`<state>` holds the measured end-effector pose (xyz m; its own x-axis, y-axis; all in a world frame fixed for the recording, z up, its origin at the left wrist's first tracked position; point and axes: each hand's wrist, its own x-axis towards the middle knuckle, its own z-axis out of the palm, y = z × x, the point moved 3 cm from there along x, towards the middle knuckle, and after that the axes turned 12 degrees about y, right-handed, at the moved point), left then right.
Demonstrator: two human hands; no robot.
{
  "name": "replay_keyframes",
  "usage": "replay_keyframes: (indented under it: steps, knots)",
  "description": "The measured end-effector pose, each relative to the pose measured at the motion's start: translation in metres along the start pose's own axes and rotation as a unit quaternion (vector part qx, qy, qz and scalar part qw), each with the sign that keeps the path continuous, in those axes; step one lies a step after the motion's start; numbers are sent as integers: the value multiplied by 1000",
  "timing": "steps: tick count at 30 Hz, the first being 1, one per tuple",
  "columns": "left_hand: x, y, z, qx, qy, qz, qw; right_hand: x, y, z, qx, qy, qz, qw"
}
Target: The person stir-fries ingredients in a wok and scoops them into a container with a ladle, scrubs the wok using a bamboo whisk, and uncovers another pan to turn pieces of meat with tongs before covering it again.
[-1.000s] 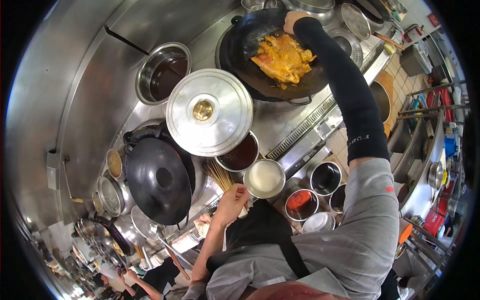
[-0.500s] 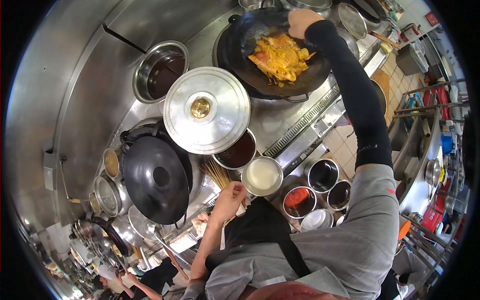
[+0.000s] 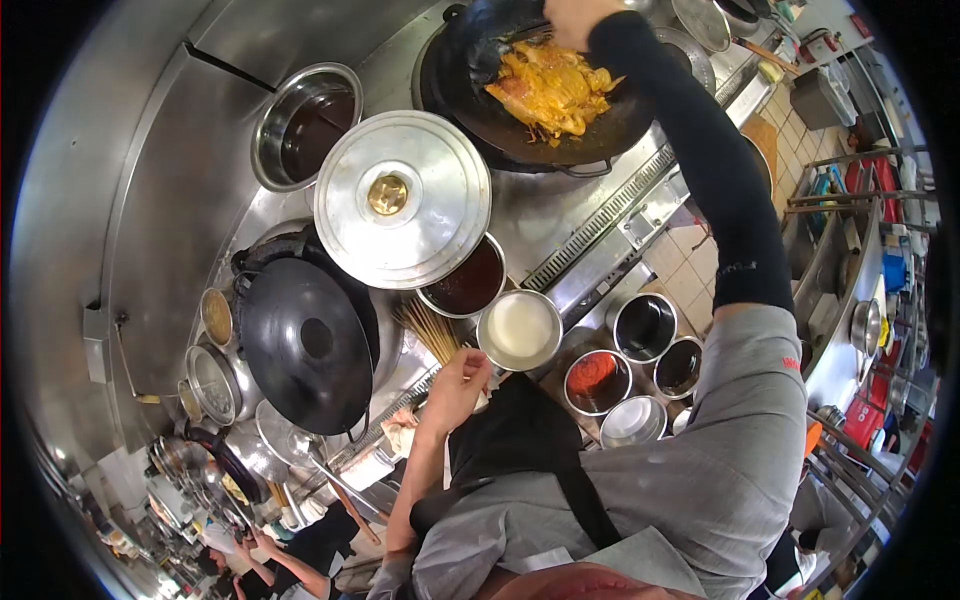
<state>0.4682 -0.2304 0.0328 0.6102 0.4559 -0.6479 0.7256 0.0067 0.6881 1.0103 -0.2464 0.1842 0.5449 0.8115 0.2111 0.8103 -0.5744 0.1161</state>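
Observation:
My right hand [image 3: 580,20] is over the far side of a black wok [image 3: 465,110] and cut off by the frame's top edge. Its fingers look closed, but what they grip does not show. Yellow-orange food [image 3: 556,90] lies in a heap in the wok below it. Near my waist, my left hand [image 3: 455,388] has its fingers bent and pressed together; whether anything is in them is hidden. Just beyond that hand lies a bamboo brush [image 3: 428,328], its lower end partly hidden. A metal bowl of whitish liquid [image 3: 520,330] is close to the fingertips.
A large lid [image 3: 430,185] partly covers a pot of dark liquid [image 3: 465,285]. Another dark wok [image 3: 305,345] sits at left. Pots of dark liquid [image 3: 644,328] and a red-orange mix [image 3: 596,380] stand at right. Another person's arms [image 3: 290,565] show at lower left.
The whole view has shifted, so the stove sits higher and slightly left. My right hand has moved a little left over the wok. My left hand stays beside the brush.

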Motion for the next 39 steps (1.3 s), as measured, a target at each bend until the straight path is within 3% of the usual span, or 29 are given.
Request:
replay_keyframes:
  steps: [2, 5, 7, 13, 15, 18, 20, 25, 28, 33, 37, 39]
  knots:
    - [2, -5, 0, -10, 14, 31, 999, -34, 11, -25, 35, 32, 8, 999]
    - [1, -5, 1, -11, 12, 44, 999, -76, 26, -19, 27, -62, -2, 998]
    - [0, -1, 4, -7, -1, 39, 999, -106, 20, -21, 65, -56, -6, 996]
    - [-1, 12, 15, 6, -49, 7, 999, -162, 4, 34, 130, -26, -3, 991]
    - [-5, 17, 18, 16, -63, -10, 998, -169, -1, 40, 110, -17, 32, 993]
    - [0, -7, 25, 3, -49, 50, 998, -182, -5, 15, 80, -25, 78, 993]
    - [-4, -12, 23, 11, -39, 45, 998, -196, 0, 0, 73, -2, 98, 992]
    - [-17, -1, 21, 28, -35, 43, 998, -206, -4, -7, 132, -21, 16, 991]
    - [-21, 3, 23, 33, -48, 35, 998, -199, -11, 13, 43, -62, 62, 995]
    - [-22, 9, 24, 38, -35, 25, 998, -216, -16, 7, 120, -20, 81, 989]
    - [-20, 1, 27, 40, -55, 33, 997, -216, -3, 25, 79, -71, 96, 990]
    - [-19, 1, 28, 33, -54, 44, 997, -221, 18, 12, 96, -28, 110, 989]
